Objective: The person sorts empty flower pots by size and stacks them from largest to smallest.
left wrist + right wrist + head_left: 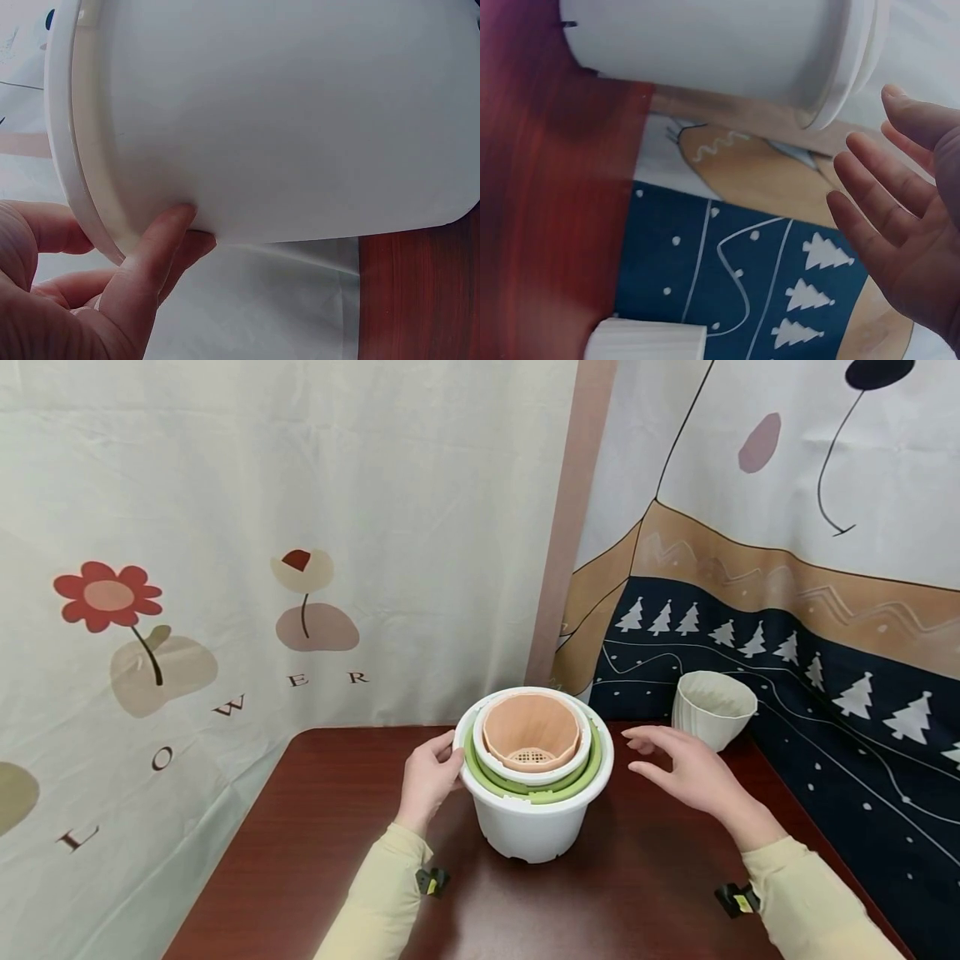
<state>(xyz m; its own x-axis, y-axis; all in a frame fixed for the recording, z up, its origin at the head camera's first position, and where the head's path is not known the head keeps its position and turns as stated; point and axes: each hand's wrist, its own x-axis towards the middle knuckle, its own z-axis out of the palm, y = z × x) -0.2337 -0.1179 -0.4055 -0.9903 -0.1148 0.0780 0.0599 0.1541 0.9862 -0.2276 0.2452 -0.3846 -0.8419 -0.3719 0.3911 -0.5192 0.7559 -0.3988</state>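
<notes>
A large white flowerpot (531,831) stands on the table with smaller pots nested inside it. Within it show a green pot rim (555,795), a white pot rim (581,756) and, innermost, a peach pot (528,727) with a perforated bottom. My left hand (431,781) grips the big pot's rim at its left side; in the left wrist view, fingertips (176,217) lie against the outer wall under the lip. To the right of the pots, my right hand (686,772) hovers apart from the rim, fingers loosely extended and holding nothing.
A cream ribbed pot (712,706) stands at the table's back right corner, behind my right hand. The dark red table (300,860) meets a pale printed curtain (420,527) at the back and a navy tree-patterned cloth (847,760) along the right.
</notes>
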